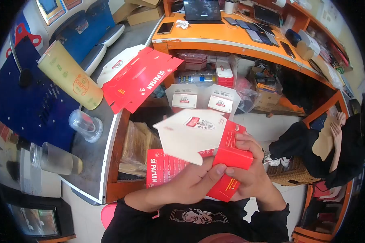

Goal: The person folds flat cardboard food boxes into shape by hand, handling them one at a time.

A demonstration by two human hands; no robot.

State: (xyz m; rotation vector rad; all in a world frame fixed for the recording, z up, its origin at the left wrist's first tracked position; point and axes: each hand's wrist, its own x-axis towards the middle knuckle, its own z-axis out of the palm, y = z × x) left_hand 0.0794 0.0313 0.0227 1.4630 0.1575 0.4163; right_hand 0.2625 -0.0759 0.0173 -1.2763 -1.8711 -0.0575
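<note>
Clasping a part-folded red-and-white carton [234, 156], left fingers [219, 169] and right fingers [248, 144] clamped on it, inside hidden

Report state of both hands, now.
Left hand: closed on the red-and-white, partly folded cardboard box, thumb against it; other fingers mostly hidden.
Right hand: closed, holding the same box.

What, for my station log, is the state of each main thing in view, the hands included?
Red carton: partly folded, white flap spread open.
Left hand: closed on the carton.
Right hand: gripping the carton.
SI PAMAN cardboard on the counter: mostly flat, not assembled.
Leftmost phone: lying down, screen dark.
White paper scrap: crumpled.
</note>
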